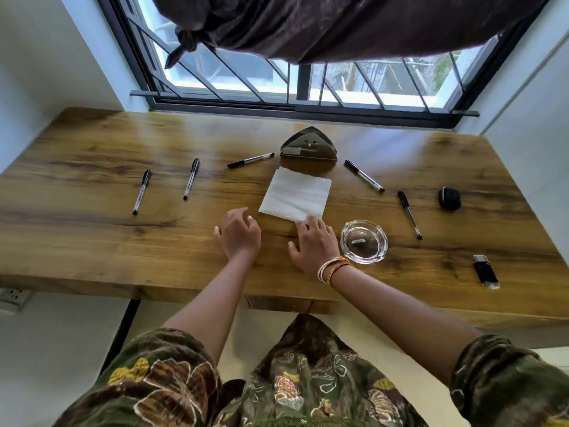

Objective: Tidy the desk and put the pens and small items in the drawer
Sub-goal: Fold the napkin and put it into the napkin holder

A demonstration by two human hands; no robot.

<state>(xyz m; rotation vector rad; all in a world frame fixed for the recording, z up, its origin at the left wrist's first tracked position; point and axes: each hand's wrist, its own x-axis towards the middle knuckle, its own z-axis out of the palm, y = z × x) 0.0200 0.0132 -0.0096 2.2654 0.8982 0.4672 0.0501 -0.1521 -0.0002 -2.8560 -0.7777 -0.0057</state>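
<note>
Both hands rest low over the middle of the wooden tabletop. The left hand is loose and half curled, with nothing in it, just beside the near left corner of a white napkin. The right hand lies flat with its fingers spread, and its fingertips touch the near corner of the napkin. Thin bangles ring the right wrist.

Five pens lie on the tabletop, all apart from each other. Two are on the left side: the far left pen and the second left pen. The middle pen lies just past the napkin, near a metal napkin holder that stands upright behind the napkin. Two more are on the right: the slanted right pen and the near right pen.

A clear glass ashtray sits just beside the right hand. Farther right sits a small black case, and near the front edge lies a black lighter. A window with a dark curtain is behind the tabletop. The drawer cannot be clearly seen.
</note>
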